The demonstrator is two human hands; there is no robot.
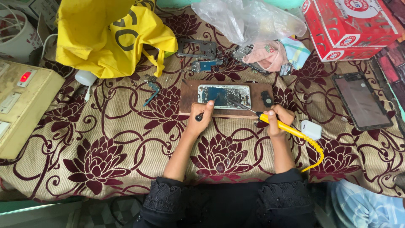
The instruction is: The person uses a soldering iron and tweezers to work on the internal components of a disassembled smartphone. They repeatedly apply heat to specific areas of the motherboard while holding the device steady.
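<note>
While right hand (278, 120) grips soldering iron (291, 131), tip (232, 102) indistinct

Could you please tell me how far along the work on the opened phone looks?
Done: the phone lies open on the board, parts removed behind it. In hand: right hand aims the soldering iron inside; left hand steadies a tool. Left: phone unclosed.

Opened phone (224, 96) flat on wooden board (190, 103)
</note>
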